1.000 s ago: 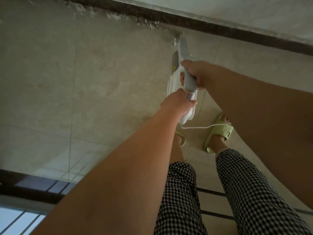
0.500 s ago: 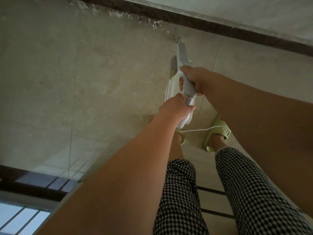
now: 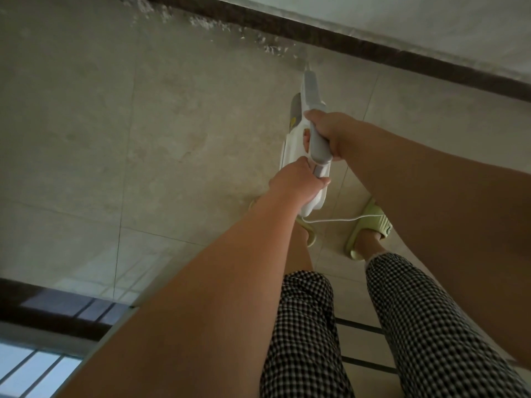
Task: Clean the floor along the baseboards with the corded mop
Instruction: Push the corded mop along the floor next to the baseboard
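Observation:
I hold a white and grey corded mop (image 3: 309,99) upright in front of me. My right hand (image 3: 334,132) grips the grey handle near its top. My left hand (image 3: 296,179) grips the handle just below it. The mop's shaft points down toward the dark baseboard (image 3: 373,50) along the far wall; its head is hidden behind the body. A thin white cord (image 3: 339,219) leaves the mop's lower end and runs right across my foot. White dust and debris (image 3: 201,23) lies along the baseboard to the left of the mop.
Beige floor tiles (image 3: 143,139) stretch left. My feet in green slippers (image 3: 370,225) stand just behind the mop, below checked trousers (image 3: 304,326). A dark door or window frame (image 3: 57,308) with bright glass sits at the lower left.
The mop and both hands have shifted slightly down and back from the baseboard in the view. My grip on the handle is unchanged. The debris line along the baseboard sits further right in view.

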A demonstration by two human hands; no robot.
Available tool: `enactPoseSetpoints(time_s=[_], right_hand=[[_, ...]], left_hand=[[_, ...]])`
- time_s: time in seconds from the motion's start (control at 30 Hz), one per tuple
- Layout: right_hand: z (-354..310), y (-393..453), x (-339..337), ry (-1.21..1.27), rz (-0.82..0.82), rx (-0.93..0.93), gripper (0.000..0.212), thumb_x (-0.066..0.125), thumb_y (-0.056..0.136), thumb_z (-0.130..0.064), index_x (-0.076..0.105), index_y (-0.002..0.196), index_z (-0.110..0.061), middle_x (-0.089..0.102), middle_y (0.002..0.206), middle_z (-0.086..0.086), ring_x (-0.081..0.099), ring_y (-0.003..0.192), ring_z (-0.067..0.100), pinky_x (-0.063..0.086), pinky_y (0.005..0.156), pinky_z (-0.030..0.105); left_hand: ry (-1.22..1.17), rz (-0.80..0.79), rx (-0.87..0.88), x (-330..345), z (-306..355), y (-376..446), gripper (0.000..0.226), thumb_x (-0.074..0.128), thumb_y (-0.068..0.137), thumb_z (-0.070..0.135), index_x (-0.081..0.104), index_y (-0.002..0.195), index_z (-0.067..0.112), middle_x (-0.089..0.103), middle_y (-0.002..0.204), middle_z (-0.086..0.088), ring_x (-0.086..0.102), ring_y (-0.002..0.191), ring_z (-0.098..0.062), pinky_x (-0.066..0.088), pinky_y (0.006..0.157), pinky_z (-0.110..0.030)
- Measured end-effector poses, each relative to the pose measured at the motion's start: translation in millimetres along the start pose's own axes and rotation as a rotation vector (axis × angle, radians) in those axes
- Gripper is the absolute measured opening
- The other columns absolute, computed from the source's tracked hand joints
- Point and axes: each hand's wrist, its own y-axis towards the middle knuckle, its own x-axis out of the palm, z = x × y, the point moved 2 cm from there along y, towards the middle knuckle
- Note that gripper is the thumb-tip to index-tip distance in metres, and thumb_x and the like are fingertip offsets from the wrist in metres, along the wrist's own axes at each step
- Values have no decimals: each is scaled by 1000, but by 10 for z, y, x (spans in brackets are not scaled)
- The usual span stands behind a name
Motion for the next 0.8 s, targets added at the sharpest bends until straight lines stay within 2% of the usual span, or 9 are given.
enactPoseSetpoints(time_s=[0.53, 0.8], right_hand=[[-337, 133, 212, -67, 18, -28, 28, 58, 94, -33, 50, 102, -8, 54, 67, 2, 51, 52, 10, 48, 46, 21], [-386, 118, 384, -36, 38, -27, 24, 57, 95, -33, 48, 97, -10, 52, 66, 1, 51, 51, 9, 49, 48, 22]], left_hand=[[-69, 17, -1, -259, -45, 294, 47, 57, 92, 49, 50, 125, 17, 64, 112, -3, 60, 102, -25, 48, 94, -44], [-19, 16, 16, -431, -169, 300, 47, 55, 92, 50, 49, 125, 16, 62, 108, -2, 60, 99, -24, 48, 92, -44]])
